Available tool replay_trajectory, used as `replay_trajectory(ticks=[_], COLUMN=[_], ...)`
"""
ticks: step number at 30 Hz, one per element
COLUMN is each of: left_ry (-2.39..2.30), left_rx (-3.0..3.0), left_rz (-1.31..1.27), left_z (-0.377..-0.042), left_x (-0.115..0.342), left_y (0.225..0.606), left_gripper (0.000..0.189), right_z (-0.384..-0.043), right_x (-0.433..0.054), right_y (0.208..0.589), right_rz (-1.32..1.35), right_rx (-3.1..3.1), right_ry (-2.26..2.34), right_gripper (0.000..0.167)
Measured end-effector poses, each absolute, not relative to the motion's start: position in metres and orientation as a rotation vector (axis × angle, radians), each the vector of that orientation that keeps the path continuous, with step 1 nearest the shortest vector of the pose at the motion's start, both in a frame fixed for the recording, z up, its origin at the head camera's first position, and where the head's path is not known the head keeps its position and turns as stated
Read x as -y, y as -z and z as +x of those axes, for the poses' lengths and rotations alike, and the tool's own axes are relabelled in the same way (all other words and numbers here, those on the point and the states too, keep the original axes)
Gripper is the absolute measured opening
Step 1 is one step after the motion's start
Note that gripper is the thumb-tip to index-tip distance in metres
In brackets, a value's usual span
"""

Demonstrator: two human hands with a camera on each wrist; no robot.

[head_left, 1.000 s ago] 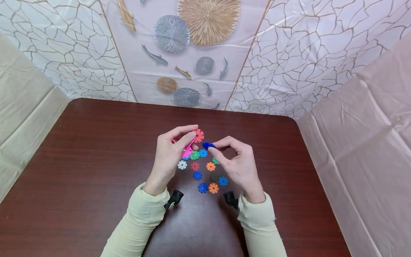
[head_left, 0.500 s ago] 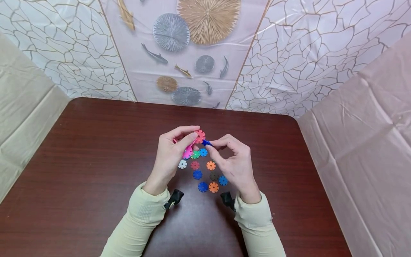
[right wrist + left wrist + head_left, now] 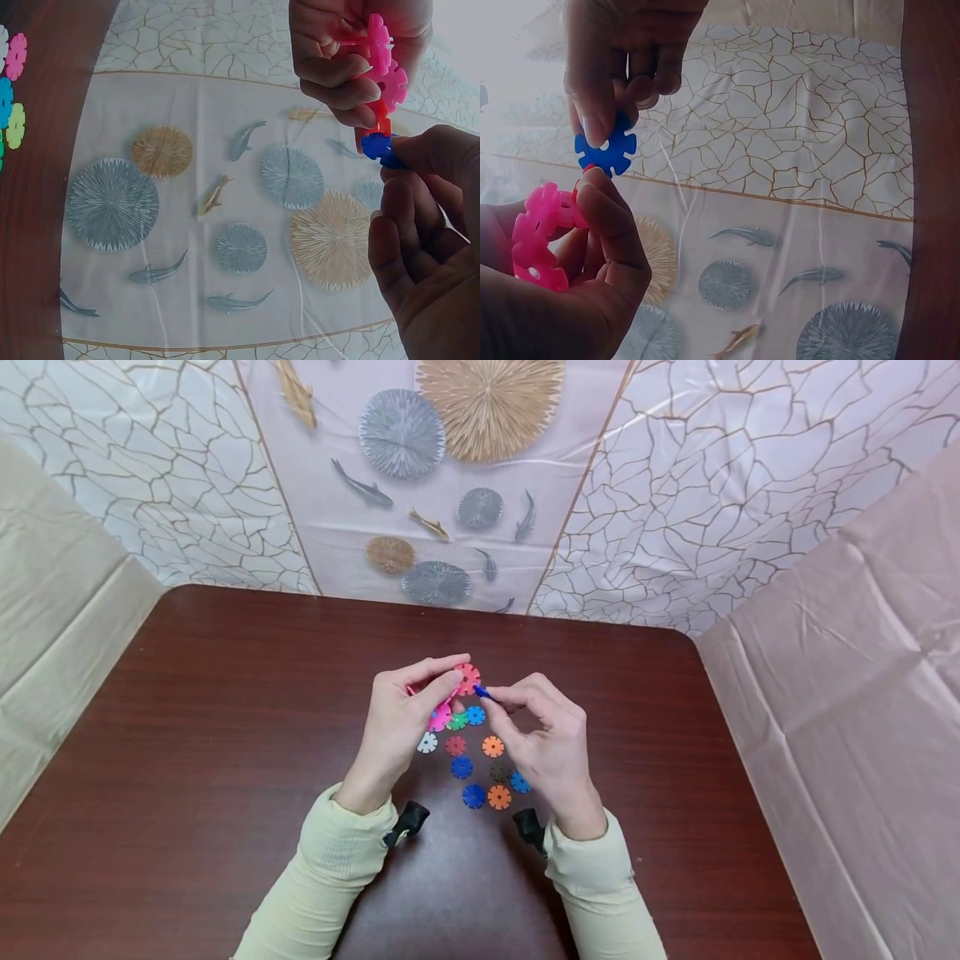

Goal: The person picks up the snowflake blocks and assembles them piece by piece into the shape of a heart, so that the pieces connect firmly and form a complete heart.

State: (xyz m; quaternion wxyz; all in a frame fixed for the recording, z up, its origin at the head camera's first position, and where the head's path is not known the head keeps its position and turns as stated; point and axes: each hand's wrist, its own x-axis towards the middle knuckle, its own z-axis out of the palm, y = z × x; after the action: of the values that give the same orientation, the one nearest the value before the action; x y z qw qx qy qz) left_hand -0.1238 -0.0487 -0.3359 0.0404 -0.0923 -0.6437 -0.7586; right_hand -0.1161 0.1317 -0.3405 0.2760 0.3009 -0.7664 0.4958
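My left hand (image 3: 397, 714) grips a cluster of joined plastic notched discs above the table. Pink discs (image 3: 536, 232) sit in its palm, and a coral-red disc (image 3: 470, 677) stands up between thumb and forefinger. My right hand (image 3: 551, 727) pinches a dark blue notched disc (image 3: 615, 152) between thumb and forefinger. In the right wrist view the blue disc's rim is right at the red disc's edge, crosswise to it. Fingers of the left hand hide part of the pink cluster.
Below the hands, loose notched discs lie on the brown table (image 3: 225, 735): a white disc (image 3: 427, 742), a dark red disc (image 3: 455, 746), an orange disc (image 3: 498, 797), a blue disc (image 3: 473, 796) and several others. Patterned sheeting (image 3: 405, 568) rises behind the table's far edge.
The right hand has moved slightly left, bringing the blue disc against the red disc's lower right edge and turning it nearly edge-on. The left hand has shifted slightly right.
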Motion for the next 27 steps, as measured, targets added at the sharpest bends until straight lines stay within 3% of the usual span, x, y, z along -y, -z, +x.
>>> replay_trajectory(ticks=[23,27], left_ry=[2.385,2.448], left_rx=[1.885,1.859], left_rz=[-0.268,-0.276], left_z=[-0.1201,-0.1228], left_x=[0.0426,0.0466], left_y=[0.333,0.3321], left_gripper=[0.025,0.028], right_z=[-0.1175,-0.119], right_x=[-0.1267,-0.1294], right_y=[0.3431,0.3416], right_rz=[0.833,0.824], right_rx=[1.917,1.973], right_ry=[-1.226,-1.252], right_gripper=[0.02,0.025])
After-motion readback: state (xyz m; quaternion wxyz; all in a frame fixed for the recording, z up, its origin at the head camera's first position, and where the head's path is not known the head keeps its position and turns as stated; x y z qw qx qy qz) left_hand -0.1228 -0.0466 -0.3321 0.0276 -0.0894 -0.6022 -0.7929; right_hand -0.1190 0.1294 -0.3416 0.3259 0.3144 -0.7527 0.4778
